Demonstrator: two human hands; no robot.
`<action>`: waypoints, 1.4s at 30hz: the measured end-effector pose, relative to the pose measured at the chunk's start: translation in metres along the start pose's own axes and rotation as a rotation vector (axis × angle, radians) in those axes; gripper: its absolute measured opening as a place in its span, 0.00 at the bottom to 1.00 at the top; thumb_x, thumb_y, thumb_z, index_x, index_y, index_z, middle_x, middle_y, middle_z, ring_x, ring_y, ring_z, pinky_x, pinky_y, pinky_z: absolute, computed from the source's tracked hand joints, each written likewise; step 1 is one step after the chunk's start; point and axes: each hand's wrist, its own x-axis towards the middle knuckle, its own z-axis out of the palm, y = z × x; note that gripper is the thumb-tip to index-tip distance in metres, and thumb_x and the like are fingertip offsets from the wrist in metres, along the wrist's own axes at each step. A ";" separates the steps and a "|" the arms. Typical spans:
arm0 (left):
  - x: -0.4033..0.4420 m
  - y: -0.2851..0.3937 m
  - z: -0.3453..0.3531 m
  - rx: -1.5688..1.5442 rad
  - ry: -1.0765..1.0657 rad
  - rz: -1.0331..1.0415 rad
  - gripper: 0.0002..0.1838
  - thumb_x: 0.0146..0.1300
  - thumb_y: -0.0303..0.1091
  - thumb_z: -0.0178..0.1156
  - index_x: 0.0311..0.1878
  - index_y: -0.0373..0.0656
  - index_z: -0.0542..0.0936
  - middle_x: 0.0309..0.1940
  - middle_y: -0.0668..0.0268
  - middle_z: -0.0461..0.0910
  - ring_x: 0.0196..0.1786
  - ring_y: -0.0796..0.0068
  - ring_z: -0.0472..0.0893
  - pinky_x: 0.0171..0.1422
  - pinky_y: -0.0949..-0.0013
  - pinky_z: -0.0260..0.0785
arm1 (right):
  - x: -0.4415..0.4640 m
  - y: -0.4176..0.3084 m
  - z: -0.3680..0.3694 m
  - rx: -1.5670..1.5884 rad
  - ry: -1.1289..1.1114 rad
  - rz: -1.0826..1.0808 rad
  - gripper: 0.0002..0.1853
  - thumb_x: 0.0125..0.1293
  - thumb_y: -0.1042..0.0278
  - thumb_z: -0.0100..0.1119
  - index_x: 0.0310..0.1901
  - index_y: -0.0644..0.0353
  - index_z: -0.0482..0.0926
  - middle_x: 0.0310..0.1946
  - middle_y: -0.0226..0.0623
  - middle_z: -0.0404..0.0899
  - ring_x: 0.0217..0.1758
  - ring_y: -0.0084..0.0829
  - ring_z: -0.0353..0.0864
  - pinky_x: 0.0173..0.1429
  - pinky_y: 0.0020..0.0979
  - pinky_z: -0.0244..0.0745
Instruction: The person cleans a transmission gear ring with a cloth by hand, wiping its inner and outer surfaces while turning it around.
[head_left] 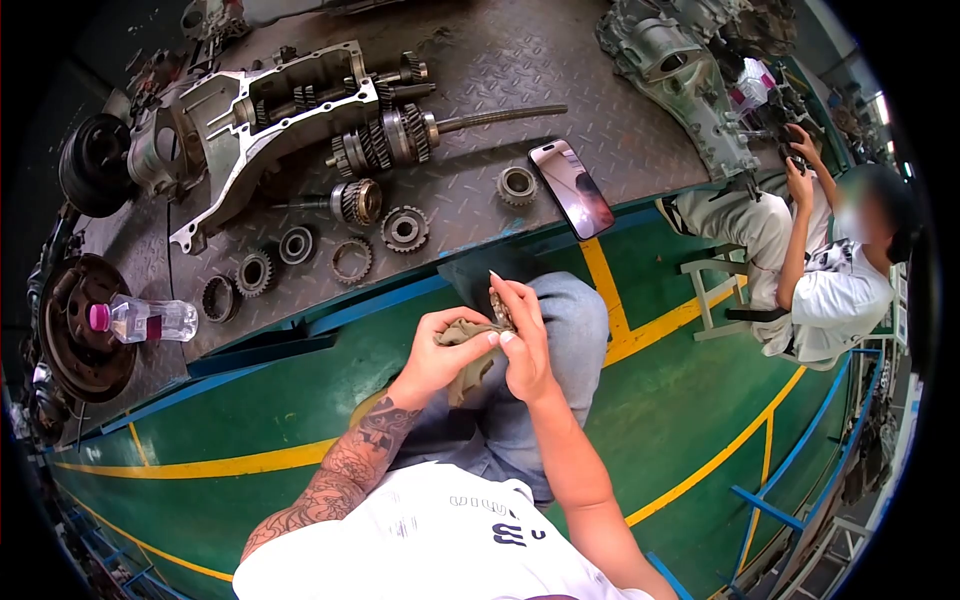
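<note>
White shirt (430, 515) nearest; past it, both forearms (375, 450) converge above the jeans (568, 320). Left hand (440, 345) bunches a cloth (465, 385), hanging below it; right hand (527, 345) pinches a small metal part (500, 308) beside the cloth, thumbs nearly touching. Wiping seems in hand, calling for turning the part against the cloth. Gears (405, 213) lie beyond on the bench (640, 150).

1. Shirt (400, 540): white, short-sleeved; dark lettering (508, 536) across the front, partly outline-style.
2. Trousers (578, 312): faded blue-grey denim.
3. Left forearm (372, 440): dense, dark patterned tattoo (338, 478), starting near the wrist.
4. Left hand (442, 345), right hand (526, 350): bare.
</note>
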 end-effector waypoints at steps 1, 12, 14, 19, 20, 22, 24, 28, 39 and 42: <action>0.001 0.001 -0.003 -0.009 0.000 -0.005 0.09 0.65 0.31 0.72 0.42 0.35 0.85 0.34 0.72 0.85 0.37 0.86 0.80 0.41 0.77 0.74 | 0.000 -0.003 0.000 0.002 0.001 0.025 0.34 0.65 0.56 0.49 0.70 0.69 0.72 0.59 0.49 0.69 0.56 0.37 0.73 0.63 0.33 0.69; 0.002 0.005 -0.003 -0.022 -0.106 -0.043 0.09 0.65 0.31 0.72 0.42 0.37 0.85 0.33 0.73 0.84 0.37 0.87 0.79 0.41 0.77 0.73 | 0.002 -0.001 -0.006 -0.031 -0.054 -0.032 0.36 0.62 0.51 0.46 0.68 0.68 0.72 0.53 0.49 0.70 0.52 0.41 0.73 0.60 0.37 0.69; 0.002 -0.001 0.003 -0.028 -0.075 -0.022 0.09 0.65 0.32 0.72 0.42 0.37 0.85 0.33 0.73 0.84 0.37 0.87 0.79 0.41 0.77 0.73 | 0.002 -0.001 -0.005 -0.051 -0.034 -0.024 0.37 0.62 0.50 0.45 0.68 0.68 0.71 0.53 0.51 0.70 0.52 0.43 0.73 0.60 0.38 0.69; 0.003 0.000 0.004 -0.010 -0.075 -0.076 0.09 0.65 0.32 0.71 0.42 0.36 0.85 0.34 0.71 0.84 0.38 0.85 0.81 0.42 0.77 0.74 | 0.000 0.000 -0.003 -0.066 0.003 -0.013 0.37 0.62 0.52 0.43 0.69 0.68 0.70 0.54 0.55 0.69 0.54 0.45 0.71 0.62 0.40 0.68; 0.003 0.002 0.004 0.001 -0.079 -0.080 0.09 0.65 0.32 0.71 0.42 0.36 0.85 0.34 0.71 0.84 0.38 0.85 0.81 0.42 0.76 0.74 | 0.000 0.000 -0.003 -0.067 0.004 -0.007 0.37 0.62 0.52 0.43 0.69 0.69 0.70 0.55 0.55 0.69 0.54 0.45 0.71 0.62 0.40 0.68; 0.005 0.005 0.003 0.018 -0.086 -0.096 0.09 0.65 0.32 0.71 0.42 0.36 0.85 0.34 0.71 0.84 0.38 0.85 0.81 0.43 0.76 0.74 | 0.001 -0.001 -0.003 -0.068 0.004 0.000 0.37 0.62 0.52 0.43 0.69 0.69 0.70 0.55 0.55 0.69 0.55 0.46 0.71 0.63 0.41 0.68; 0.006 0.008 0.001 0.025 -0.092 -0.126 0.09 0.64 0.32 0.71 0.42 0.37 0.85 0.34 0.71 0.84 0.38 0.84 0.81 0.43 0.76 0.74 | 0.000 -0.003 -0.004 -0.071 -0.017 0.021 0.38 0.63 0.52 0.43 0.70 0.70 0.69 0.55 0.55 0.69 0.55 0.46 0.71 0.64 0.40 0.68; 0.005 0.020 -0.002 -0.195 -0.131 -0.273 0.07 0.65 0.32 0.68 0.39 0.40 0.83 0.34 0.70 0.83 0.37 0.80 0.82 0.43 0.74 0.75 | 0.000 -0.001 -0.001 -0.083 -0.039 -0.045 0.39 0.64 0.51 0.42 0.72 0.70 0.67 0.55 0.54 0.69 0.56 0.46 0.70 0.64 0.40 0.67; -0.010 0.003 0.008 -0.645 -0.188 -0.594 0.11 0.68 0.34 0.62 0.50 0.38 0.80 0.41 0.63 0.84 0.40 0.71 0.85 0.47 0.67 0.81 | -0.001 -0.004 -0.006 -0.045 -0.057 -0.152 0.38 0.62 0.49 0.49 0.67 0.70 0.74 0.52 0.51 0.71 0.48 0.42 0.73 0.54 0.38 0.72; -0.011 -0.011 0.008 -0.738 -0.239 -0.643 0.11 0.72 0.34 0.60 0.52 0.39 0.80 0.44 0.64 0.84 0.43 0.74 0.85 0.48 0.70 0.79 | -0.001 0.000 -0.006 -0.051 -0.073 -0.199 0.38 0.60 0.49 0.49 0.67 0.69 0.74 0.51 0.51 0.71 0.49 0.42 0.73 0.54 0.38 0.72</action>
